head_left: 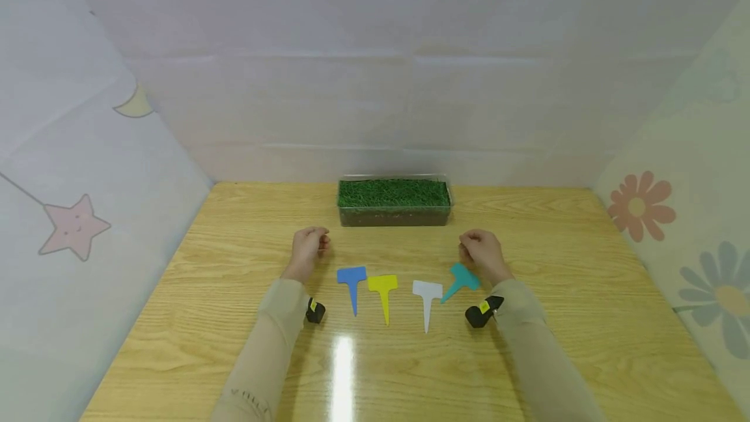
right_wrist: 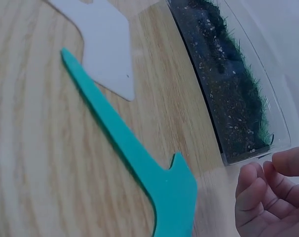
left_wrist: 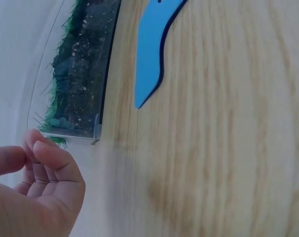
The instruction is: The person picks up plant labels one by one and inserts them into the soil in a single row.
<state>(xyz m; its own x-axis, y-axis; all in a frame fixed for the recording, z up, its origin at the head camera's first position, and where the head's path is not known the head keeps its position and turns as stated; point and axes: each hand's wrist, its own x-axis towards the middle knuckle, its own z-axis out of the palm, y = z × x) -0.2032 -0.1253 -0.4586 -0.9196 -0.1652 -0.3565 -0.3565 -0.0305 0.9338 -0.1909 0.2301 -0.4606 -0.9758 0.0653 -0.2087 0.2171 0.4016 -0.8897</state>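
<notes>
Four-sided and clear, a plastic box (head_left: 395, 216) of soil topped with green grass (head_left: 392, 193) stands at the back of the table. In front of it lie T-shaped plant labels: a blue label (head_left: 352, 276), a yellow label (head_left: 383, 285), a white label (head_left: 428, 290) and a teal label (head_left: 463, 277), which lies at a slant. My left hand (head_left: 308, 247), fingers loosely curled and holding nothing, is left of the blue label. On the other side my right hand (head_left: 482, 253) is likewise loosely curled, with nothing in it, close beside the teal label's head.
A wooden table (head_left: 205, 292) runs back to a pale cloth wall (head_left: 375, 103). Side cloths carry a printed star (head_left: 75, 226) and flowers (head_left: 641, 206). Each wrist wears a small black camera, such as the right one (head_left: 482, 314).
</notes>
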